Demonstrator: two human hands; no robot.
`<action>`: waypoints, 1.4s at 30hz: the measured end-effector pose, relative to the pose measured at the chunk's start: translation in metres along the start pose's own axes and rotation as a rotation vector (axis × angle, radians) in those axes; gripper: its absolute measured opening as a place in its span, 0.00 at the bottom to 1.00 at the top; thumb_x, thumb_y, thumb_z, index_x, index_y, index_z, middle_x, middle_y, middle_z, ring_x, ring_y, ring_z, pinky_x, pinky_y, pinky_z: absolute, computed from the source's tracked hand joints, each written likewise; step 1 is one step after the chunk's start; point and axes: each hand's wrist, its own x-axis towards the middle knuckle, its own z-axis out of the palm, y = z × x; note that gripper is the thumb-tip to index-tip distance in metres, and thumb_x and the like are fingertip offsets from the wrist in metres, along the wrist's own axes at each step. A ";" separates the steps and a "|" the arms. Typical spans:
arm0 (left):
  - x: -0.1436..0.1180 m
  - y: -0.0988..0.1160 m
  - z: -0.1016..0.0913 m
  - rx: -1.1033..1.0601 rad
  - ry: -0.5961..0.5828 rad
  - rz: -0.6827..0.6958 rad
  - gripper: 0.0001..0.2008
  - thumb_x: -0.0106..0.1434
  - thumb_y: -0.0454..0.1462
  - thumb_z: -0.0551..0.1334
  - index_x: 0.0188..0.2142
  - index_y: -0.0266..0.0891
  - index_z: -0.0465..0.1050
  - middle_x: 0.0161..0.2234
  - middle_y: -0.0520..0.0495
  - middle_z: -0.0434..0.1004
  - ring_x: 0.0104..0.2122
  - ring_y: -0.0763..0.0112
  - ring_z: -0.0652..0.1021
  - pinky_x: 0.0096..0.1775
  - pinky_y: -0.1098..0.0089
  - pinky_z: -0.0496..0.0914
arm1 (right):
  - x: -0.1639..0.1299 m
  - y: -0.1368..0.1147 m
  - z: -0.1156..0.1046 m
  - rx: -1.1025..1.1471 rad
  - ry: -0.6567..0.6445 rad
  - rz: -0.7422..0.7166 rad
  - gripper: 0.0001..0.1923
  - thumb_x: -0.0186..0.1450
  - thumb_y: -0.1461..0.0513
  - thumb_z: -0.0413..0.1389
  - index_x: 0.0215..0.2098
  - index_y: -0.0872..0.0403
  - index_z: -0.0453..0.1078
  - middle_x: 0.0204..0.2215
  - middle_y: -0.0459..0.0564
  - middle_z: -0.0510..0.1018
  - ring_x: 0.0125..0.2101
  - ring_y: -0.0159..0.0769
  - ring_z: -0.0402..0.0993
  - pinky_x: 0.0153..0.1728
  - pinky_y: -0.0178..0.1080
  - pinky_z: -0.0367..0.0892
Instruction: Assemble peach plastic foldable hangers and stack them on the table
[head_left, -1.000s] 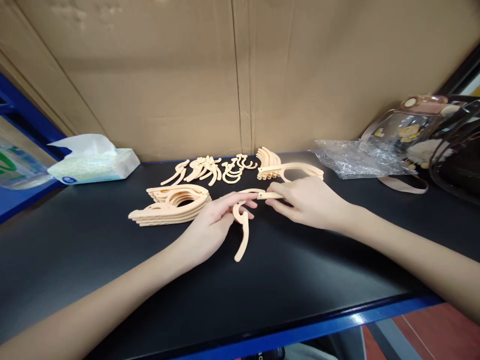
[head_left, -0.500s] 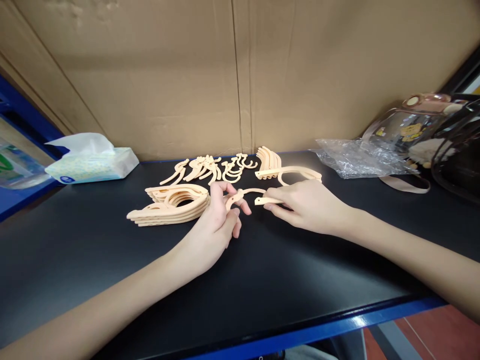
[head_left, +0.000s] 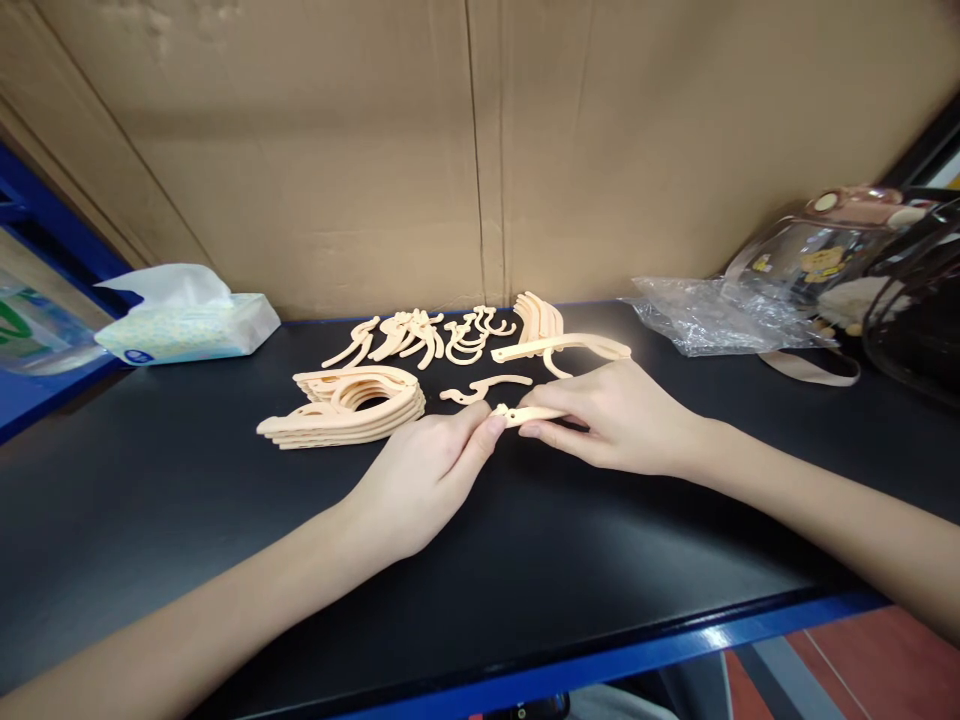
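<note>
Black tabletop point(head_left: 225, 520) under cardboard — both hands meet at its middle, right hand point(head_left: 615, 420) pinching a peach plastic strip point(head_left: 529, 413), left hand point(head_left: 420, 475) curled with fingertips closed on the strip's left end, a loose hook piece point(head_left: 484, 387) lying just beyond.

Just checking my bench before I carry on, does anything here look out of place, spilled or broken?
Nothing looks damaged or spilled. One hook piece lies loose on the table, apart from the hook pile. Both hands, left hand and right hand, pinch a flat arm piece. The stacked pieces sit tidy.
</note>
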 end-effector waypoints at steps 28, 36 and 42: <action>0.002 -0.002 -0.012 0.243 -0.234 0.180 0.14 0.71 0.44 0.42 0.30 0.42 0.52 0.24 0.53 0.65 0.20 0.70 0.67 0.23 0.70 0.54 | -0.001 -0.001 0.005 0.091 -0.022 -0.068 0.20 0.71 0.53 0.44 0.38 0.54 0.74 0.27 0.45 0.78 0.27 0.30 0.73 0.26 0.34 0.55; 0.003 -0.006 -0.010 0.270 -0.241 0.172 0.14 0.71 0.44 0.41 0.30 0.42 0.51 0.22 0.53 0.65 0.20 0.68 0.68 0.23 0.69 0.54 | -0.001 -0.004 0.007 -0.052 -0.023 -0.060 0.22 0.72 0.52 0.42 0.37 0.54 0.74 0.27 0.47 0.79 0.27 0.31 0.74 0.24 0.34 0.54; 0.003 -0.007 -0.008 0.293 -0.226 0.178 0.14 0.71 0.43 0.41 0.30 0.42 0.52 0.21 0.53 0.66 0.19 0.68 0.68 0.23 0.69 0.54 | -0.001 -0.005 0.008 -0.146 0.010 -0.092 0.22 0.72 0.53 0.42 0.36 0.53 0.74 0.23 0.46 0.76 0.24 0.31 0.72 0.24 0.34 0.53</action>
